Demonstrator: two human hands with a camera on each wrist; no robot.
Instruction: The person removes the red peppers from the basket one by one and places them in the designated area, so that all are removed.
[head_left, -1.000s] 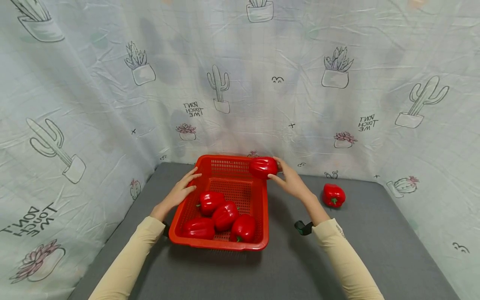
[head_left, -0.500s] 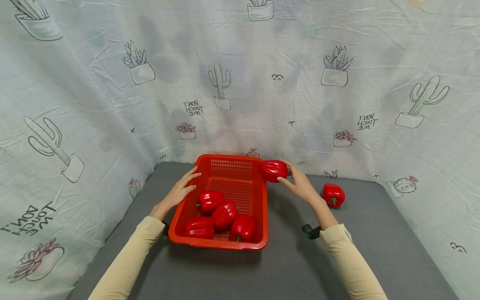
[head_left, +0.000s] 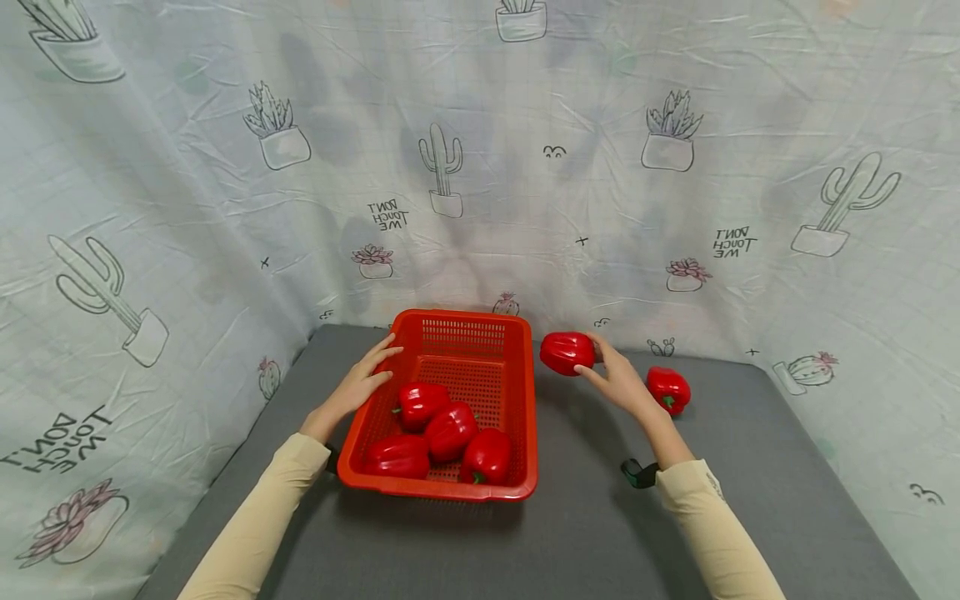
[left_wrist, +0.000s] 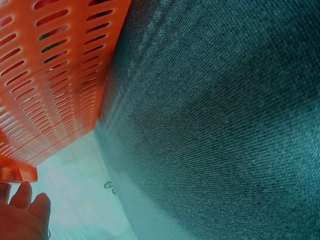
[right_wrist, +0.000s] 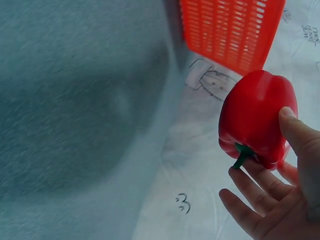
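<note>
An orange-red plastic basket (head_left: 522,492) stands on the table with several red bell peppers (head_left: 450,431) in its near half. My left hand (head_left: 362,382) rests on the basket's left rim with its fingers extended. To the right of the basket, my right hand (head_left: 617,379) holds another red bell pepper (head_left: 567,353) above the table. In the right wrist view the thumb lies on the side of this held bell pepper (right_wrist: 260,117), with fingers near its green stem. A further bell pepper (head_left: 668,390) lies on the table right of my right hand.
The grey cloth-covered table (head_left: 585,533) extends around the basket. A pale curtain (head_left: 540,208) printed with potted cacti hangs behind and at both sides. The slotted basket wall (left_wrist: 55,75) stands close beside my left wrist.
My right hand has carried the bell pepper rightward and slightly nearer, from over the basket's far right corner to beside the basket. My left hand and the basket have stayed put.
</note>
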